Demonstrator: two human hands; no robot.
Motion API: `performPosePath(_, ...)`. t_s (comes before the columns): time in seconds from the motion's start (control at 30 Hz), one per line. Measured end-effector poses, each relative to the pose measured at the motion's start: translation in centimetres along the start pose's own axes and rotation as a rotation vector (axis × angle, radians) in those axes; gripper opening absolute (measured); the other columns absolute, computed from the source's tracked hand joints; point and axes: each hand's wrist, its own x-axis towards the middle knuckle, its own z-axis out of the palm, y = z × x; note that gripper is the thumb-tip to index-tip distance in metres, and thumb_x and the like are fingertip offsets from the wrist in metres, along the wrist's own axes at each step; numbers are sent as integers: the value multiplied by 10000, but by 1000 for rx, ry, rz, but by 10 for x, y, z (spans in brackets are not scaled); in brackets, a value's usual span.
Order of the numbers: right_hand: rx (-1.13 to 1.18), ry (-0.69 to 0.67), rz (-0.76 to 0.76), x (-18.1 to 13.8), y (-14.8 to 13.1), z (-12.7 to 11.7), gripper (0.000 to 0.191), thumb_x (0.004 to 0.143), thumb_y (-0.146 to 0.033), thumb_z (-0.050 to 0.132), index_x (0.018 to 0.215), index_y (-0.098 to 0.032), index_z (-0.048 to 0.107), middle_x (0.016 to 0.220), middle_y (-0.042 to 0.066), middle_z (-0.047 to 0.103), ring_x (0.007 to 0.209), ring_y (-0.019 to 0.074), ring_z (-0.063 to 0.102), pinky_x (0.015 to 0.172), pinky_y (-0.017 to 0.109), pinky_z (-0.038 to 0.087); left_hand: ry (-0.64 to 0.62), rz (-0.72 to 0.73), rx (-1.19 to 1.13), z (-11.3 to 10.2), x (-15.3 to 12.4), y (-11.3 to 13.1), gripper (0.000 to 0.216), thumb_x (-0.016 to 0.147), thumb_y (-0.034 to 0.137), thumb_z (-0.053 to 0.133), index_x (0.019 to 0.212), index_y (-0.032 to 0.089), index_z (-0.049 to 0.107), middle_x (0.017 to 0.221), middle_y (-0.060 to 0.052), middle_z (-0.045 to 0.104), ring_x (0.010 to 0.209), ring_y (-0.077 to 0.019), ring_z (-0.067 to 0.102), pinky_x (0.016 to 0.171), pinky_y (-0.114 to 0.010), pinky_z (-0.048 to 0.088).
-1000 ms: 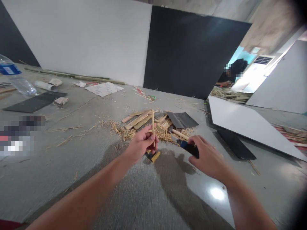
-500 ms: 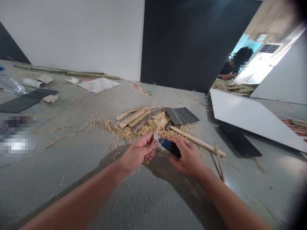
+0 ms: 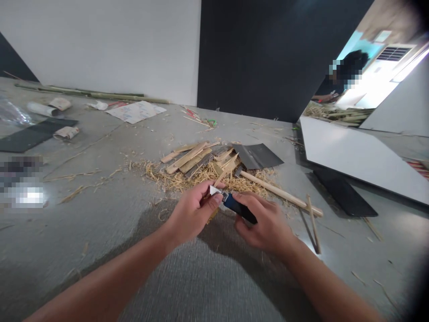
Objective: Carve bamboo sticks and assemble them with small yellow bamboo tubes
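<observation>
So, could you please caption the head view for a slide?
Left hand grips a thin bamboo stick, right hand a blue-handled knife with its blade at the stick.

My two forearms bare down to the lower edge, slim wrists, left hand bare, right hand bare

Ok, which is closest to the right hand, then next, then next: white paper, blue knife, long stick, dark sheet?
1. Blue knife: gripped in the right hand, blade at the thin strip in the left hand.
2. Long stick: lying just beyond, to the right.
3. Dark sheet: farther back, behind the shavings.
4. White paper: far off to the left.
</observation>
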Motion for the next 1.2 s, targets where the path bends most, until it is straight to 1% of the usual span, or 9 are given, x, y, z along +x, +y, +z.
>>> performPosePath(0.1, -5, -6, 6, 0, 1, -1, 453, 725, -157, 576, 1175, -182, 539, 1086, 107, 684, 945, 232, 678, 743, 322, 565, 16, 55, 112, -1, 0, -3, 279, 914, 406, 515, 1071, 191, 600, 658, 32, 483, 586, -112, 435, 528, -223, 341)
performPosePath(0.2, 10, -16, 7, 0, 1, -2, 440, 728, -153, 567, 1165, -182, 539, 1085, 108, 683, 943, 232, 677, 753, 327, 561, 36, 73, 179, -2, 1, -6, 263, 906, 404, 527, 1054, 198, 599, 616, 50, 430, 547, -106, 399, 505, -221, 303)
performPosePath(0.3, 50, -36, 7, 0, 1, -3, 425, 727, -147, 553, 1151, -183, 535, 1071, 108, 681, 928, 226, 674, 756, 328, 556, 27, 73, 128, -1, 1, -8, 279, 904, 396, 538, 1100, 202, 582, 664, 36, 474, 575, -111, 425, 522, -226, 330)
performPosePath(0.47, 97, -44, 11, -1, 1, -2, 444, 704, -141, 556, 1144, -196, 530, 1040, 96, 676, 882, 214, 673, 726, 314, 549, -11, 74, -68, 0, 0, -7, 301, 897, 385, 564, 1135, 200, 559, 820, -14, 565, 681, -123, 497, 599, -239, 400)
performPosePath(0.63, 137, -45, -4, -2, 1, -2, 430, 697, -131, 560, 1118, -208, 521, 1061, 90, 672, 914, 205, 666, 750, 302, 542, -64, 13, -137, -2, -1, -1, 382, 887, 395, 580, 1210, 199, 529, 754, 6, 536, 621, -109, 475, 565, -228, 393)
performPosePath(0.9, 131, -56, -2, 0, 2, -2, 458, 697, -134, 550, 1146, -214, 523, 1022, 84, 682, 837, 200, 673, 702, 302, 540, -100, 10, -64, -4, -1, 2, 454, 910, 368, 534, 1329, 197, 496, 729, 13, 523, 618, -112, 464, 575, -230, 386)
performPosePath(1.0, 112, -51, 11, -1, 3, -2, 445, 697, -138, 559, 1135, -213, 528, 1030, 83, 682, 855, 205, 677, 720, 310, 544, -78, 7, -29, -3, -1, 3, 423, 909, 370, 531, 1293, 196, 531, 766, 2, 563, 662, -122, 499, 608, -237, 410)
performPosePath(1.1, 119, -39, 4, -2, 3, -1, 436, 696, -135, 562, 1125, -213, 534, 1037, 82, 679, 891, 205, 676, 754, 313, 548, -32, -2, -1, -1, -1, 3, 353, 901, 365, 540, 1193, 172, 586, 818, -18, 616, 726, -138, 541, 657, -249, 435)
performPosePath(1.2, 122, -24, 1, -1, 3, 0, 443, 701, -138, 563, 1137, -214, 537, 1035, 81, 679, 900, 207, 678, 756, 318, 553, -20, -8, -21, 2, -2, 1, 325, 896, 377, 546, 1137, 162, 587, 854, -29, 637, 745, -143, 557, 669, -253, 444)
